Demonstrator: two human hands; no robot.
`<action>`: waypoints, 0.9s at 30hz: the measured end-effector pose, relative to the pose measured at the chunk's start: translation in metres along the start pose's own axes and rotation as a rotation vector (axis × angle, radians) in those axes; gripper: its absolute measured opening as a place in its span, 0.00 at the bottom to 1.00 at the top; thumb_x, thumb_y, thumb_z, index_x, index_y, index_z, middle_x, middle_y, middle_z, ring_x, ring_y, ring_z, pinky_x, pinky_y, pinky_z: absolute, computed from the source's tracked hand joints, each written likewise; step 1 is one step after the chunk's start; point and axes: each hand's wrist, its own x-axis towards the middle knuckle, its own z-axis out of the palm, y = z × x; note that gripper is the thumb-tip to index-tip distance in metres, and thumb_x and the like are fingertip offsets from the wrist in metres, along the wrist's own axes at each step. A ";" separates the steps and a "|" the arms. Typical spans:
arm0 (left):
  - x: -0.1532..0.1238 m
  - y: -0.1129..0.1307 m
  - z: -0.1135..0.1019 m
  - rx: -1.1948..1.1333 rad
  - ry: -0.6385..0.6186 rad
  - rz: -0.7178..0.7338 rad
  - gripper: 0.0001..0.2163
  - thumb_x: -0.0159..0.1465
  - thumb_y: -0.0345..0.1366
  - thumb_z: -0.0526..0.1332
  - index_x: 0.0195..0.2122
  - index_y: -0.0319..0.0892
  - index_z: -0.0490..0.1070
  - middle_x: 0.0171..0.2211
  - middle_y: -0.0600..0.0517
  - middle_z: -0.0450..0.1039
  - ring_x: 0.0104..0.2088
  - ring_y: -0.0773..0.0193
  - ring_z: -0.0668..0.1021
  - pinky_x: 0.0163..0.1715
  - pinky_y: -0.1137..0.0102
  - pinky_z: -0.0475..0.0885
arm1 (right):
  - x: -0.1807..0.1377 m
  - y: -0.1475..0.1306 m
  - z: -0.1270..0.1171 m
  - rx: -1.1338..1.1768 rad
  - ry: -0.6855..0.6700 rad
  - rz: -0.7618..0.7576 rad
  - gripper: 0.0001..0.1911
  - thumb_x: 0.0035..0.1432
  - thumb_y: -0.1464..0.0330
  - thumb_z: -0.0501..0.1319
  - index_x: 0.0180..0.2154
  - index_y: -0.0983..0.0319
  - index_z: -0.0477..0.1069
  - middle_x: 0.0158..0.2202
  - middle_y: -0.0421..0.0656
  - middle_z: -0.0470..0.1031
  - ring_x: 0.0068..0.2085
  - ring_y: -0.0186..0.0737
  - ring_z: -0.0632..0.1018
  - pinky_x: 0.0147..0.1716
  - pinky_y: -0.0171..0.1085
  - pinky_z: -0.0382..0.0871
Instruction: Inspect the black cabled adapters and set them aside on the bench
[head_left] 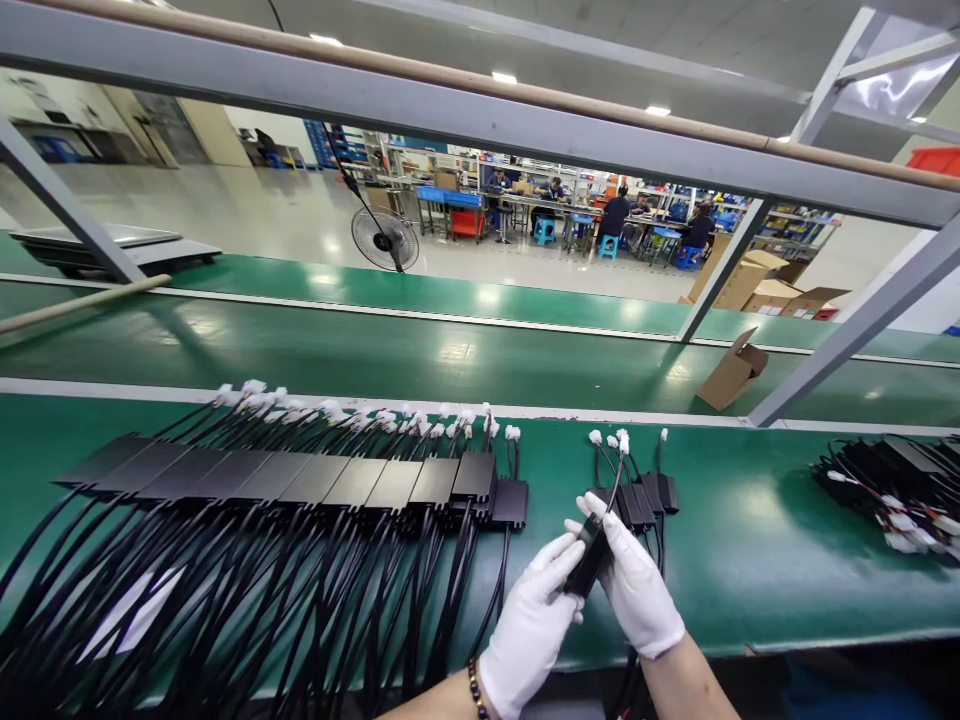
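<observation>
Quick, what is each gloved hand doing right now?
Left hand: closed on the lower end of the black adapter module.
Right hand: closed on the same module from the other side.

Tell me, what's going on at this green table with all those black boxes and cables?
A person in white gloves holds one small black module with both hands, the left hand below it and the right hand beside it. Its cable ends in a white connector. To the left lies a long overlapping row of modules; a small group sits just past the hands, and a loose pile lies at the right of the green table.
</observation>
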 end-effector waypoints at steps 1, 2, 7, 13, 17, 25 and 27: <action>0.001 -0.001 0.000 -0.010 0.007 0.004 0.23 0.52 0.26 0.59 0.51 0.46 0.71 0.61 0.46 0.58 0.40 0.61 0.74 0.35 0.69 0.72 | 0.002 -0.001 0.000 0.005 0.010 -0.007 0.21 0.55 0.57 0.64 0.50 0.56 0.71 0.58 0.45 0.67 0.54 0.49 0.72 0.59 0.51 0.57; 0.001 -0.002 0.000 -0.036 0.016 -0.007 0.25 0.52 0.26 0.60 0.53 0.46 0.69 0.59 0.45 0.60 0.41 0.61 0.74 0.36 0.69 0.71 | 0.004 -0.002 0.001 0.023 0.011 -0.018 0.20 0.53 0.60 0.65 0.48 0.57 0.72 0.56 0.46 0.69 0.54 0.49 0.72 0.59 0.51 0.56; 0.000 0.003 0.004 -0.306 -0.091 -0.325 0.34 0.45 0.24 0.61 0.56 0.39 0.60 0.35 0.48 0.74 0.23 0.69 0.73 0.25 0.71 0.68 | 0.011 -0.007 -0.001 0.194 -0.051 -0.119 0.23 0.50 0.68 0.67 0.49 0.60 0.71 0.52 0.49 0.73 0.55 0.51 0.71 0.60 0.53 0.55; -0.004 0.012 0.007 -0.275 -0.141 -0.347 0.19 0.42 0.24 0.57 0.39 0.36 0.66 0.19 0.54 0.71 0.15 0.70 0.69 0.18 0.75 0.65 | 0.012 -0.005 -0.001 0.204 -0.037 -0.109 0.21 0.55 0.63 0.65 0.49 0.63 0.70 0.47 0.52 0.76 0.51 0.52 0.74 0.59 0.55 0.57; -0.003 0.010 0.007 -0.258 -0.152 -0.340 0.22 0.43 0.25 0.56 0.42 0.36 0.63 0.19 0.55 0.71 0.14 0.72 0.68 0.16 0.76 0.65 | 0.013 -0.004 0.001 0.193 -0.020 -0.103 0.21 0.55 0.63 0.64 0.49 0.64 0.70 0.46 0.51 0.77 0.50 0.51 0.75 0.58 0.54 0.59; -0.001 -0.004 0.004 -0.292 -0.107 -0.274 0.21 0.48 0.26 0.57 0.45 0.39 0.60 0.20 0.59 0.67 0.15 0.72 0.68 0.14 0.77 0.61 | 0.006 0.001 0.006 0.140 -0.035 -0.068 0.26 0.60 0.51 0.54 0.51 0.62 0.69 0.49 0.50 0.75 0.50 0.49 0.75 0.58 0.52 0.59; -0.001 -0.005 0.002 -0.303 -0.092 -0.241 0.22 0.49 0.28 0.58 0.47 0.39 0.59 0.22 0.58 0.68 0.15 0.73 0.67 0.15 0.77 0.60 | -0.001 0.003 0.003 0.047 -0.104 -0.073 0.27 0.60 0.51 0.55 0.55 0.58 0.64 0.54 0.48 0.70 0.53 0.49 0.72 0.58 0.52 0.58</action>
